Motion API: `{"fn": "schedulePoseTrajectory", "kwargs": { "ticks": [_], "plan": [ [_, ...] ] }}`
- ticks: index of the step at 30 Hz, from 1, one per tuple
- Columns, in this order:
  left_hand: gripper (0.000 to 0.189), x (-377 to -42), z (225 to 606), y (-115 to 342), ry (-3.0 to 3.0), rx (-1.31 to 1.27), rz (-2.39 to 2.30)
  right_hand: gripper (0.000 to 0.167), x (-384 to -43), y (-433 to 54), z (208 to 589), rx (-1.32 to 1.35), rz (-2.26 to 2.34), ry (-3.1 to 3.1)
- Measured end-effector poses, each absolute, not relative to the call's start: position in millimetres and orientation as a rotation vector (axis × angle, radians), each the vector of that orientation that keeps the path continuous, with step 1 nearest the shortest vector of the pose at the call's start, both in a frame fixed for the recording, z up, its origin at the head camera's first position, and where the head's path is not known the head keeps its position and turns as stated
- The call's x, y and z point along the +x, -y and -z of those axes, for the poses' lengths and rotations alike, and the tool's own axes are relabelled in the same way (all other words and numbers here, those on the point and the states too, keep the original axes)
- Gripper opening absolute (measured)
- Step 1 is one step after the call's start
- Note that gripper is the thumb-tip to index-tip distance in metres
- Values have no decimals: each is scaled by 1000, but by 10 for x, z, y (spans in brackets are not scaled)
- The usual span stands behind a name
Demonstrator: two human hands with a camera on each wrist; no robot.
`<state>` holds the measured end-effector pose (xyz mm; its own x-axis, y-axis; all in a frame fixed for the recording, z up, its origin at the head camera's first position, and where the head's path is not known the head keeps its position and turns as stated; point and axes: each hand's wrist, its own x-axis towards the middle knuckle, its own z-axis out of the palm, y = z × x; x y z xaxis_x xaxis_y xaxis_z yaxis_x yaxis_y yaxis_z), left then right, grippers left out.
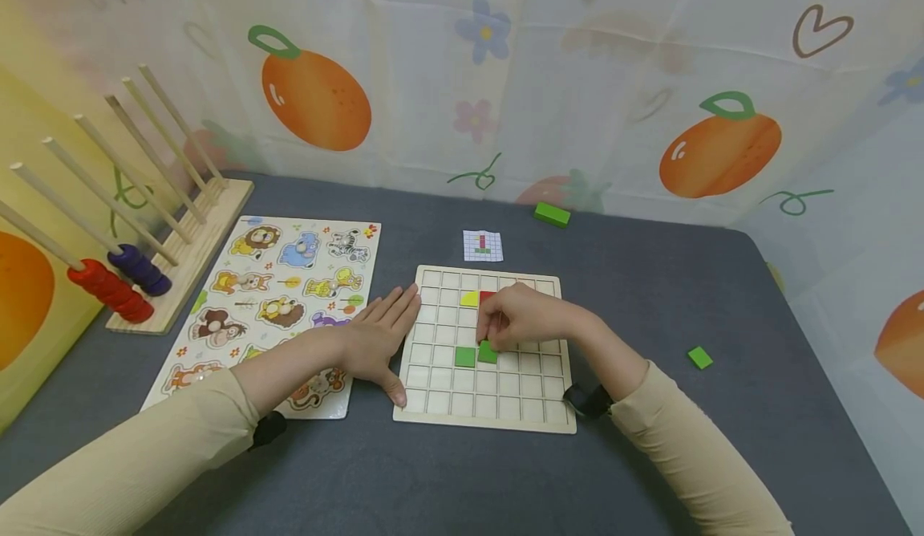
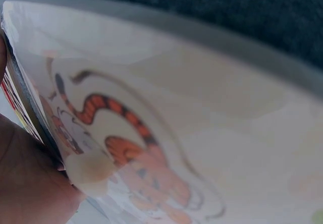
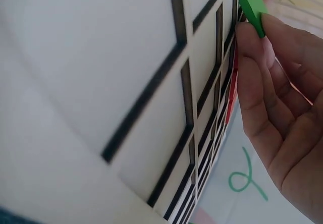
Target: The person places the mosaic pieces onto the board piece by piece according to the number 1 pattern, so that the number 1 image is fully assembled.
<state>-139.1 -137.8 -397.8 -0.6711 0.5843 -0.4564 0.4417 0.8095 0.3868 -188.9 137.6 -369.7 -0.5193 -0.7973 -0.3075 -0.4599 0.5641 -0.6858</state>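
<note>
My right hand [image 1: 523, 315] pinches a green square tile [image 1: 488, 352] between thumb and fingers, over a white grid board [image 1: 484, 420]. In the right wrist view that green tile [image 3: 253, 4] is tilted, close to the board. Just left of it, another green tile [image 1: 465, 357] lies in a square. A yellow tile [image 1: 470, 298] and a partly covered red tile [image 1: 487, 296] sit farther up the grid. My left hand [image 1: 378, 339] rests with straight fingers along the board's left edge. The left wrist view shows mostly a printed tiger [image 2: 151, 173].
Left of the grid, partly under my left forearm, lies an animal puzzle board [image 1: 289, 223]. Beyond it stands a wooden peg rack [image 1: 216, 207] with red and blue rings. A small pattern card [image 1: 472, 256] and green block [image 1: 552, 215] lie behind; a green tile [image 1: 700, 357] lies right.
</note>
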Motion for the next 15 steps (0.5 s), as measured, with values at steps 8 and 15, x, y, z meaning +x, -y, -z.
{"fn": "schedulePoseTrajectory", "kwargs": {
  "ticks": [8,15],
  "plan": [
    [141,-1342,3849,1347,-2413,763,-343,16,-1876,-1348,3714,-1007,679,-2201],
    [140,-1349,3876,1347,-2424,751,-314,17,-1860,-1340,3714,-1003,678,-2185]
  ]
}}
